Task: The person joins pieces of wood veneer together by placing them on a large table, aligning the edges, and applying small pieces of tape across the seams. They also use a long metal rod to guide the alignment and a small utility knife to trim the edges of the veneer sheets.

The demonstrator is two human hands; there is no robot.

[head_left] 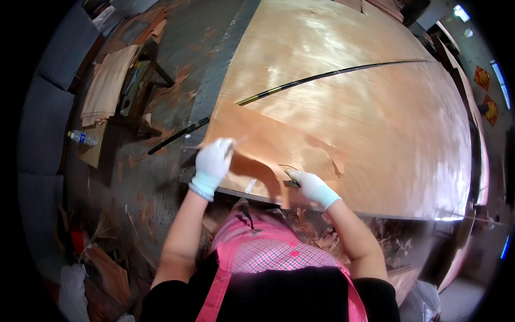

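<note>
My left hand (213, 163), in a white glove, is closed above the near left corner of the large wood panel (322, 116). A small pale strip (241, 139), blurred, sticks out from its fingers. Under and beside it lies an orange-brown sheet of wood veneer (257, 129), whose near edge is wavy and lifted. My right hand (316, 187), also gloved, grips a dark flat-bladed cutting tool (291, 183) at the veneer near the panel's front edge. Between my hands, a short white strip (250, 186) rests close to that edge.
A long dark pole (297, 83) lies across the panel and extends past its left side. At left stand a wooden stool (139, 96), stacked veneer sheets (108, 86) and a plastic bottle (82, 138). Veneer scraps (318, 231) litter the floor by my apron (277, 249).
</note>
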